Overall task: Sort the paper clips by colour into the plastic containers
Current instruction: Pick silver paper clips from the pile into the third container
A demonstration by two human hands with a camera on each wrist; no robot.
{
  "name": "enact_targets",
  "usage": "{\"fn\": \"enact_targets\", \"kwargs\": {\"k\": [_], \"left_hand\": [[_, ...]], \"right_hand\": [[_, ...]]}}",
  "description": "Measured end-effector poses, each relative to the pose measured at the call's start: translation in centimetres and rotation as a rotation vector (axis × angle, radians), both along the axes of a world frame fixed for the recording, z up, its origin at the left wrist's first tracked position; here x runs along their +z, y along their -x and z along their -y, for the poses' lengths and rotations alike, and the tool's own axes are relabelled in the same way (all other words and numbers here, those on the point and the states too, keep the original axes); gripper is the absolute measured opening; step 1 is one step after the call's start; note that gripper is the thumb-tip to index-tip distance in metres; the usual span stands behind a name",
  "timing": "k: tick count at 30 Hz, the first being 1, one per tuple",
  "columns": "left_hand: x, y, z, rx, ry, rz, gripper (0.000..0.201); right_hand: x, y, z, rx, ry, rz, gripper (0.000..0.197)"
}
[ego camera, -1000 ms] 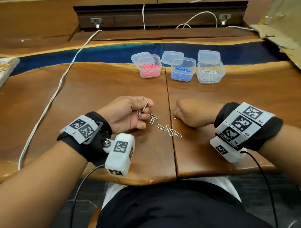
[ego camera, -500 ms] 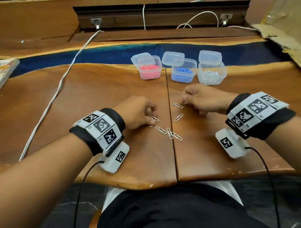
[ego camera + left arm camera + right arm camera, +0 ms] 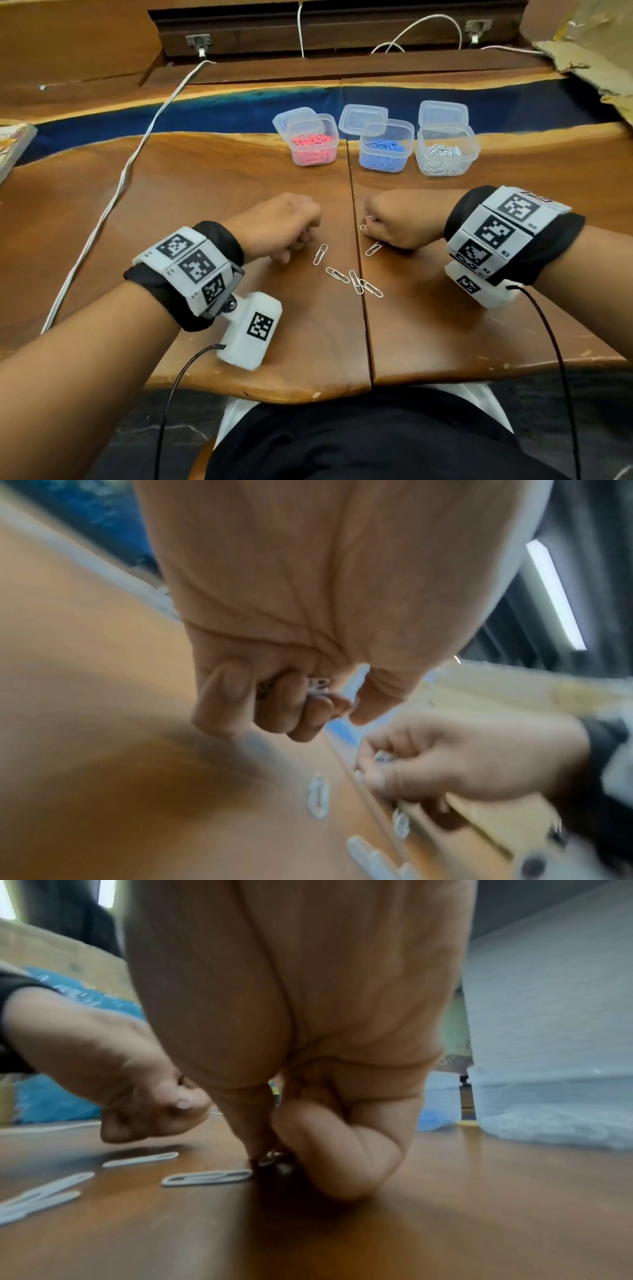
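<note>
Five loose white clips lie between your fists, long axes mixed: your left hand curls round gathered clips (the nearest points away-right), while your right hand pinches one, white container straight ahead.

I take this for an office or study desk rather than a workshop. I'm looking down on a polished wooden table with a blue resin strip running across it, a dark cable trough at the back with white cables coming out, and a book at the left edge. Torn cardboard lies at the far right.
</note>
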State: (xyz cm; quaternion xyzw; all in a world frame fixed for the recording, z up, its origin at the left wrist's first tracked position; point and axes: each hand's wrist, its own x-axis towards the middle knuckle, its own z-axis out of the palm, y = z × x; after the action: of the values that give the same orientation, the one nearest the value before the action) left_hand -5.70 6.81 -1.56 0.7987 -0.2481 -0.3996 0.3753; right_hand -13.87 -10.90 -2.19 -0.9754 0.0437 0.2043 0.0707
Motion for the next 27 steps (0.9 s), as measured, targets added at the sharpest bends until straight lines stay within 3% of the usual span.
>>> {"fn": "enact_targets", "kwargs": {"k": [2,3,7,10,13,15,19,23,27], "left_hand": [[0.2,0.2,-0.3,0.135,0.147,-0.290,0.015],[0.3,0.2,-0.4,0.169,0.203,-0.359,0.016],[0.1,0.6,-0.4,0.204,0.248,-0.332,0.027],[-0.4,0.7,-0.4,0.172,0.224,-0.337,0.032],[-0.6,0.4,-0.6,0.131,0.183,-0.379,0.029],[-0.5,0.6,-0.6,0.021,0.103,-0.221,0.021],[-0.7,1.8,-0.1,-0.429,-0.157,0.441,0.017],[-0.7,2.4,0.4,-0.546,-0.221,0.540,0.009],[-0.8,2.4,0.7,-0.604,-0.285,0.574,0.018]], "right_hand": [[-0.1,0.2,-0.3,0.055,0.030,0.015,0.030],[-0.2,0.2,-0.5,0.067,0.030,0.024,0.029],[-0.8,0.3,-0.1,0.039,-0.026,0.090,0.018],[0.1,0.3,1.1,-0.102,-0.292,0.127,0.033],[1.0,0.9,1.7,-0.293,-0.587,0.030,0.036],[1.3,1.5,1.5,-0.299,-0.619,-0.014,0.031],[1.0,2.7,0.0,-0.083,-0.215,0.071,0.020],[0.2,2.8,-0.9,-0.075,-0.171,0.089,0.021],[-0.1,2.5,-1.2,-0.051,-0.126,0.041,0.023]]}}
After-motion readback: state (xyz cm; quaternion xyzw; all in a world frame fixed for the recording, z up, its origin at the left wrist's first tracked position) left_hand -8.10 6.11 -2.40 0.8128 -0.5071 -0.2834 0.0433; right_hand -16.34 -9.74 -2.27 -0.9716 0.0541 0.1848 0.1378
